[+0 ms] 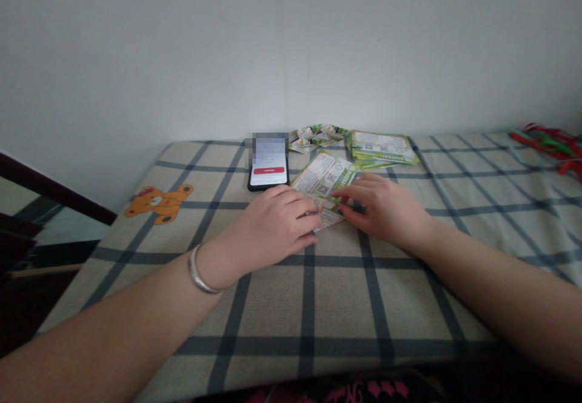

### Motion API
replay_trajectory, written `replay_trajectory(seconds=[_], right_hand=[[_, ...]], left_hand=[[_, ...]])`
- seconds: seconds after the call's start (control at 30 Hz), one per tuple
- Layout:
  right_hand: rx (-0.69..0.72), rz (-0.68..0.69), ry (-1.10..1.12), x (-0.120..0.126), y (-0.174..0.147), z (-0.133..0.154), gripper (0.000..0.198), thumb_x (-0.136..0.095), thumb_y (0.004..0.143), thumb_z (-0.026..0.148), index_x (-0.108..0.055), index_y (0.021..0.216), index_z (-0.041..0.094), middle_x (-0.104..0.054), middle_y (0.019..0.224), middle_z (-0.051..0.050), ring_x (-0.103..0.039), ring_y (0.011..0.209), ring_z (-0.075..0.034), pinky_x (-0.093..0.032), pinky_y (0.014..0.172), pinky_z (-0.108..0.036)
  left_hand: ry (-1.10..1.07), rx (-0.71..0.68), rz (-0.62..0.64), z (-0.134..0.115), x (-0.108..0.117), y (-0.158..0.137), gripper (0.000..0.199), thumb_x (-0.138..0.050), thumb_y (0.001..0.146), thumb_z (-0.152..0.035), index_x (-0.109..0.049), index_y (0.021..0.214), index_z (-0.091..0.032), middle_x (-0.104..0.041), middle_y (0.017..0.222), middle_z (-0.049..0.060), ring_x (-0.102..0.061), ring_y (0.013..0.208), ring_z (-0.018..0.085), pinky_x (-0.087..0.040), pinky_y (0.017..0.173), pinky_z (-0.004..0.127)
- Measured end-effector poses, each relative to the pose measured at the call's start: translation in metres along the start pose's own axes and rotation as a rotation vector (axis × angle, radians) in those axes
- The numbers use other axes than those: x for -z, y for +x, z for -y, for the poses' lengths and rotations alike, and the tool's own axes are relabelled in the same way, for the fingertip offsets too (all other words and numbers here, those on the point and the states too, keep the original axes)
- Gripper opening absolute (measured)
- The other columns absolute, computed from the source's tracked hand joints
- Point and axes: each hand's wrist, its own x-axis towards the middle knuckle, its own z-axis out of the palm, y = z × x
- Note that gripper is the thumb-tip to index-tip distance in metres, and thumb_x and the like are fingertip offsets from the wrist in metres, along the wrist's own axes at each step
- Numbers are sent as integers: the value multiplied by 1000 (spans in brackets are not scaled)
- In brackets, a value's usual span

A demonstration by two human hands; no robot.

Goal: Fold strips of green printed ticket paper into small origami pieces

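A green-and-white printed paper sheet (324,176) lies tilted on the checked cloth, its near end folded over or overlapped by another piece; I cannot tell which. My left hand (279,224) rests over the lower left part of it, fingers stretched out and lying flat. At the opposite edge, my right hand (379,206) has its thumb and forefinger bent together on the paper sheet. Behind, a stack of similar printed sheets (382,143) lies near the wall. Several small folded paper pieces (313,138) in the same print sit left of that stack.
Left of the paper stands a black-framed phone (269,169) with its screen lit. A checked tablecloth (273,318) covers the table, with a bear figure (157,203) on its left side. Red and green tangled items (552,145) lie at far right. A plain wall (273,45) closes the back.
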Motion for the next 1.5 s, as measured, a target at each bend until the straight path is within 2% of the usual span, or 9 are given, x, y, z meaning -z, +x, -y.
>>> replay_trajectory(seconds=[0.27, 0.4, 0.57, 0.77, 0.9, 0.97, 1.07, 1.23, 1.5], right_hand=[[-197, 68, 231, 2, 0, 1, 19, -59, 85, 26, -72, 99, 22, -69, 76, -1, -59, 66, -15, -42, 60, -27], [-192, 117, 409, 1, -1, 2, 15, -59, 83, 23, -71, 93, 21, -69, 73, 1, -60, 63, -12, -43, 58, -24], [-43, 133, 444, 1, 0, 4, 12, -59, 84, 20, -71, 88, 20, -70, 82, -1, -61, 76, -14, -45, 67, -25], [147, 40, 189, -1, 1, -4, 13, -58, 82, 15, -68, 90, 18, -67, 84, -5, -58, 84, -20, -46, 79, -34], [219, 56, 214, -5, 1, -10, 33, -59, 80, 15, -65, 113, 19, -67, 112, -8, -55, 111, -26, -45, 98, -44], [247, 63, 236, -7, 0, -12, 43, -58, 80, 14, -60, 123, 19, -62, 126, -9, -45, 129, -28, -36, 110, -50], [248, 90, 259, -10, -1, -13, 50, -55, 80, 12, -56, 130, 17, -56, 137, -10, -33, 140, -28, -28, 116, -54], [250, 130, 287, -11, -1, -17, 48, -57, 82, 15, -56, 131, 18, -56, 138, -8, -31, 142, -27, -31, 115, -52], [355, 143, 260, -7, 2, -22, 35, -58, 90, 25, -62, 124, 21, -63, 130, -5, -48, 127, -23, -39, 109, -46]], left_hand=[[77, 8, 1, -1, 0, 1, 22, -51, 96, -26, -65, 112, -19, -70, 107, 3, -62, 101, 23, -51, 85, 40], [103, 21, 1, 0, -2, 0, 22, -53, 95, -20, -64, 114, -19, -69, 111, 4, -62, 102, 23, -52, 84, 40], [79, 13, -13, 3, -7, -3, 23, -54, 94, -18, -64, 115, -17, -69, 114, 4, -61, 100, 23, -54, 82, 39], [30, -42, -42, 8, -10, -5, 24, -52, 95, -17, -63, 116, -17, -69, 112, 5, -61, 100, 20, -54, 80, 35], [43, -102, -49, 9, -7, -4, 22, -52, 94, -17, -65, 112, -17, -69, 110, 6, -61, 100, 21, -54, 79, 34], [51, -144, -69, 8, -5, -4, 20, -53, 94, -16, -66, 110, -19, -69, 108, 5, -62, 97, 21, -54, 77, 33], [51, -187, -88, 6, -2, -3, 19, -54, 93, -16, -67, 106, -20, -70, 108, 4, -63, 94, 20, -54, 75, 33], [80, -182, -89, 5, -3, -1, 18, -52, 95, -17, -66, 104, -19, -70, 105, 4, -63, 97, 20, -53, 84, 37], [147, -72, -74, 8, -6, -1, 14, -55, 93, -18, -67, 100, -18, -69, 91, 3, -63, 87, 21, -52, 76, 36]])
